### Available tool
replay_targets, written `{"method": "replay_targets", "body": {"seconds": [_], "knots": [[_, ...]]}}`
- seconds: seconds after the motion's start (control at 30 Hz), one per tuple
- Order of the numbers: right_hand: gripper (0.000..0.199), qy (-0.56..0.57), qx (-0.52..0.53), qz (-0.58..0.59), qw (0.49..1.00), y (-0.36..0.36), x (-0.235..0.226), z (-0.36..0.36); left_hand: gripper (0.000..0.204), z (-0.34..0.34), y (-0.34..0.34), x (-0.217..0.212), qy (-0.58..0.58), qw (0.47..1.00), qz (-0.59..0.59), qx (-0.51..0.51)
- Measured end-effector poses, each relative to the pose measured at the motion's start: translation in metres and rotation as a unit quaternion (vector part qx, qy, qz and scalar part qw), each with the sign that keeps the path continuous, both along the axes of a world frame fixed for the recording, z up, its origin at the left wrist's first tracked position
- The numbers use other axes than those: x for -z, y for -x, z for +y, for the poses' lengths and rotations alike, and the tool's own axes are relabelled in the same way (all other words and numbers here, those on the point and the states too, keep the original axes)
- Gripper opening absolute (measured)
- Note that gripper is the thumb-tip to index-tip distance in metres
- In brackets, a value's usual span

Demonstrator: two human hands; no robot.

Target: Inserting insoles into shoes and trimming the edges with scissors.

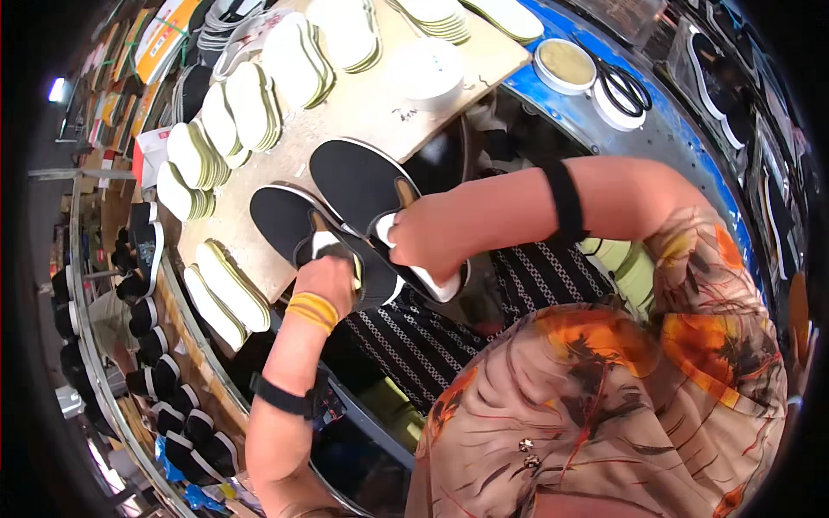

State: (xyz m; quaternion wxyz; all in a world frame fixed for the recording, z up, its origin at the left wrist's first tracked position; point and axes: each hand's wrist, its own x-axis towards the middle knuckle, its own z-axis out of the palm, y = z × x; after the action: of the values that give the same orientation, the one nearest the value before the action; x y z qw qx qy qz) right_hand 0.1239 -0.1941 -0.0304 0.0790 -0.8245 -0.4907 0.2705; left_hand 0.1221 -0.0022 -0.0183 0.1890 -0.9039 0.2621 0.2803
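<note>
Two black slip-on shoes with white sole edges lie side by side at the table's near edge, toes pointing up and left. In the opening of the left shoe point(281, 220) my left hand point(326, 281) is closed on a white insole point(323, 242) with a yellow-green edge. My right hand point(425, 235) is closed at the opening of the right shoe point(358, 177), its fingertips partly hidden. White lining or insole shows beside it. The heels overhang my lap, which a black patterned cloth point(406, 341) covers.
Stacks of white insoles point(294, 60) line the far and left parts of the pale tabletop point(345, 112). A round white container point(425, 73) stands near its right edge. On the blue surface are a tub point(565, 65) and black-handled scissors point(623, 89). Black shoes point(186, 414) fill the left side.
</note>
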Motion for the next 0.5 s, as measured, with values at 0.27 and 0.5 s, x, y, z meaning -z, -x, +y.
{"method": "replay_targets", "body": {"seconds": [0.27, 0.5], "knots": [[0.044, 0.083, -0.047, 0.021, 0.995, -0.017, 0.019, 0.020, 0.015, -0.035, -0.004, -0.006, -0.143, 0.989, 0.027, 0.035], [0.054, 0.065, 0.073, -0.231, 0.968, 0.022, 0.030, 0.039, 0.019, -0.009, -0.033, -0.011, 0.028, 0.950, 0.285, -0.127]]}}
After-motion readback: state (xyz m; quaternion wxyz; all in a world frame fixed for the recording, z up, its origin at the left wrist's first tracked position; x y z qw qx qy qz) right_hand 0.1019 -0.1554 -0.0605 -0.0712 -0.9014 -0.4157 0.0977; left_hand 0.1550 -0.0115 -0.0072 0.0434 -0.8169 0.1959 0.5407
